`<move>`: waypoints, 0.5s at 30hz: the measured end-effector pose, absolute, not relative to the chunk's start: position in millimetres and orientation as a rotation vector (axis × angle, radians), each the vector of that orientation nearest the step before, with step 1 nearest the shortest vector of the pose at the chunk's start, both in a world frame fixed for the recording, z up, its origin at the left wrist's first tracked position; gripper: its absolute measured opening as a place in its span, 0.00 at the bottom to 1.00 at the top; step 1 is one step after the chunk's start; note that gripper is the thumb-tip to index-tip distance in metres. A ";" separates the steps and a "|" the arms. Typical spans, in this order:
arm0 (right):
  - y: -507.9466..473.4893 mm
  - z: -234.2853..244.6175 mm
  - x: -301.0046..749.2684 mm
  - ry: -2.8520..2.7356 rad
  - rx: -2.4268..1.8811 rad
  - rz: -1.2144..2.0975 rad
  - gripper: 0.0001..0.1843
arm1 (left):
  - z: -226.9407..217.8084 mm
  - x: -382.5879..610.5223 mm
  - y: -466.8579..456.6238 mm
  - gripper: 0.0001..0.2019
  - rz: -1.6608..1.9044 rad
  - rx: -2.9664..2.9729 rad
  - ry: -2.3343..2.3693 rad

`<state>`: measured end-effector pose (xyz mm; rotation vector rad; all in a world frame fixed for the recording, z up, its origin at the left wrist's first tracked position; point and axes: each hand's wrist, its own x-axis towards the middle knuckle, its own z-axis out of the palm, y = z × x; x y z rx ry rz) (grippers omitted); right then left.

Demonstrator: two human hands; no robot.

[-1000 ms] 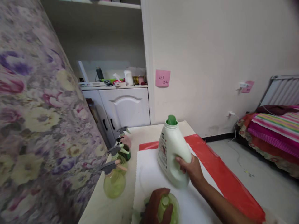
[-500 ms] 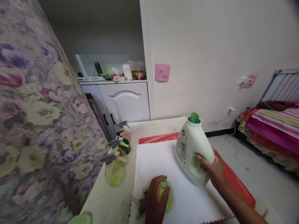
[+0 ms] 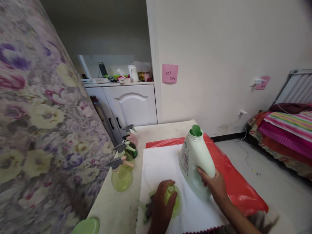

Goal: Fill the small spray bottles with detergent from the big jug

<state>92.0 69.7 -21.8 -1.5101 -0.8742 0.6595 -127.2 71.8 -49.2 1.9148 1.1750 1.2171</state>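
My right hand (image 3: pixel 214 185) is closed round the handle of a large pale green detergent jug (image 3: pixel 195 162). The jug is uncapped, with a green spout in its mouth, and stands nearly upright over the white sheet. To its left, my left hand (image 3: pixel 162 201) grips the neck of a small yellow-green spray bottle (image 3: pixel 176 204) that has no spray head on it. Beside that hand lies a grey and green spray head (image 3: pixel 148 211), partly hidden by the fingers.
Several spray bottles (image 3: pixel 122 178) line the table's left side. A green lid (image 3: pixel 87 226) sits at the near left corner. Red plastic (image 3: pixel 229 172) lies under the white sheet (image 3: pixel 158 162). A floral curtain (image 3: pixel 48 130) hangs on the left; a bed (image 3: pixel 287 139) stands right.
The jug has moved left and slightly toward me in my right hand, closer to the small bottle. My left hand keeps its grip on the bottle.
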 end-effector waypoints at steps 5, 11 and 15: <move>68.1 -20.8 93.3 -0.898 -1.479 0.671 0.19 | -45.9 -124.4 69.2 0.11 1.280 1.892 1.137; 64.0 -19.9 95.3 -0.899 -1.473 0.670 0.19 | -43.5 -122.1 67.2 0.11 1.270 1.867 1.143; 64.0 -16.8 95.6 -0.927 -1.468 0.672 0.19 | -44.5 -121.9 67.1 0.12 1.292 1.862 1.140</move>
